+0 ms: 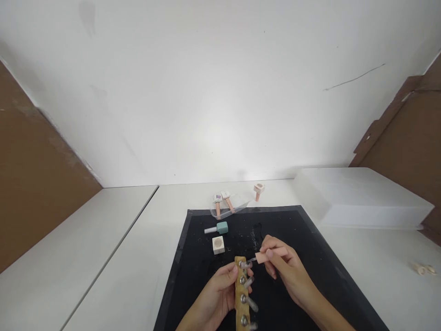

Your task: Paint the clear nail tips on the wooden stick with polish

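Observation:
My left hand is closed round a yellowish wooden strip that carries several silver knobs with translucent nail-like tips sticking out to the right. Pinched in my right hand is a pink brush handle, its thin brush end touching or very near the topmost tip. Up and left of the strip, a cream square bottle stands on the black mat. Just above it a green bottle with a silver cap lies on its side.
Two pink-handled bottles rest in a clear tray at the mat's back edge. Another pink-capped bottle lies behind. A white translucent box sits at right, small cream pieces at far right. A white wall rises behind.

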`<state>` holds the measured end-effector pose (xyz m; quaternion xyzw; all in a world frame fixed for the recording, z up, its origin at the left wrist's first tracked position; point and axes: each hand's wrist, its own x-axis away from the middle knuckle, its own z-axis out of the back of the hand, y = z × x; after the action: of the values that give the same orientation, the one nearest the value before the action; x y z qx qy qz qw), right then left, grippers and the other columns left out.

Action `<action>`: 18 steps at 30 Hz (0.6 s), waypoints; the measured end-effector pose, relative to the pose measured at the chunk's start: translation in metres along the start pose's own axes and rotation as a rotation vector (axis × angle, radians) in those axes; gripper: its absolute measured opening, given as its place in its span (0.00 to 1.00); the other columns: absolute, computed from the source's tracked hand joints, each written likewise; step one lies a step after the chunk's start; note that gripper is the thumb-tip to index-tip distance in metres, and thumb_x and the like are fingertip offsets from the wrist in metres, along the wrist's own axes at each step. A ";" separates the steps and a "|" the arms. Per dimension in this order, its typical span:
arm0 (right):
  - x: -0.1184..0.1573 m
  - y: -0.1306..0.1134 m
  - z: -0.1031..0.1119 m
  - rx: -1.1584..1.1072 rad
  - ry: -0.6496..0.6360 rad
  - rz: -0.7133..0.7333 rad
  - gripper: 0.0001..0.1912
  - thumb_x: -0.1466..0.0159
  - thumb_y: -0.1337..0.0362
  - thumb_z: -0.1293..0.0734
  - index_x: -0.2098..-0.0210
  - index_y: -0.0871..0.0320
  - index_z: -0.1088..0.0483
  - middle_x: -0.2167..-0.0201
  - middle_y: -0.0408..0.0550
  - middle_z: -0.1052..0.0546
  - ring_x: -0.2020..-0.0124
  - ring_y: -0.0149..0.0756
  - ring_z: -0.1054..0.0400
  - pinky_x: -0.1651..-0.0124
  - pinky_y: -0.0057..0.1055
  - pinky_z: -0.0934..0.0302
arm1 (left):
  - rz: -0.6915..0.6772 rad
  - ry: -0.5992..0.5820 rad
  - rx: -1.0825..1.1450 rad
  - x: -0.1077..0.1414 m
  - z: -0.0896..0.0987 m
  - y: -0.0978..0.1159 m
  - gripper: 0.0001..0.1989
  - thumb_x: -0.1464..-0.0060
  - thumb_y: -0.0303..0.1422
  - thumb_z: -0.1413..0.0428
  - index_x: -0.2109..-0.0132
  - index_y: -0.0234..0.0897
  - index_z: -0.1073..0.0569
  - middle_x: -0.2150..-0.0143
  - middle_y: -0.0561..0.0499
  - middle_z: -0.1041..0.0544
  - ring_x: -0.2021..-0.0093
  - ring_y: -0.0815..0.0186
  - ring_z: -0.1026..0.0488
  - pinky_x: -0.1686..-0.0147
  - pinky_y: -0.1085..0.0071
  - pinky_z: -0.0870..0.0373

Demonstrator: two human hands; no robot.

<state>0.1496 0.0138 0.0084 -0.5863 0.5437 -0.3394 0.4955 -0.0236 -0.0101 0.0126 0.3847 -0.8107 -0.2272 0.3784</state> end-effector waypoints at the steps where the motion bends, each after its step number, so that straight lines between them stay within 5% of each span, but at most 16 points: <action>1: 0.000 0.000 0.000 -0.004 0.009 -0.004 0.11 0.41 0.57 0.35 0.73 0.59 0.30 0.81 0.37 0.41 0.85 0.22 0.51 0.83 0.23 0.56 | 0.000 -0.002 -0.001 0.000 0.000 0.000 0.14 0.55 0.38 0.41 0.64 0.31 0.24 0.67 0.48 0.26 0.71 0.69 0.30 0.71 0.73 0.36; 11: -0.001 0.004 0.001 -0.001 0.119 -0.006 0.14 0.41 0.53 0.35 0.68 0.59 0.31 0.87 0.35 0.42 0.86 0.25 0.51 0.83 0.23 0.55 | 0.004 -0.027 -0.001 0.000 -0.001 0.001 0.13 0.53 0.37 0.42 0.65 0.30 0.24 0.68 0.48 0.27 0.72 0.69 0.31 0.72 0.73 0.37; 14: 0.000 0.004 0.002 0.055 0.175 0.058 0.14 0.41 0.53 0.36 0.65 0.58 0.30 0.82 0.40 0.34 0.85 0.26 0.46 0.83 0.24 0.51 | 0.003 -0.022 0.003 0.001 0.000 0.000 0.13 0.54 0.37 0.42 0.63 0.31 0.24 0.66 0.48 0.27 0.71 0.69 0.31 0.72 0.73 0.37; 18: 0.003 0.000 0.001 0.248 0.092 0.169 0.11 0.40 0.58 0.36 0.62 0.55 0.26 0.71 0.49 0.27 0.74 0.35 0.35 0.72 0.31 0.38 | 0.008 -0.027 0.003 0.001 0.002 -0.001 0.13 0.53 0.36 0.42 0.62 0.31 0.25 0.64 0.47 0.27 0.70 0.69 0.30 0.69 0.72 0.36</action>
<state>0.1515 0.0116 0.0079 -0.4565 0.5672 -0.3873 0.5656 -0.0249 -0.0113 0.0105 0.3790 -0.8176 -0.2296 0.3677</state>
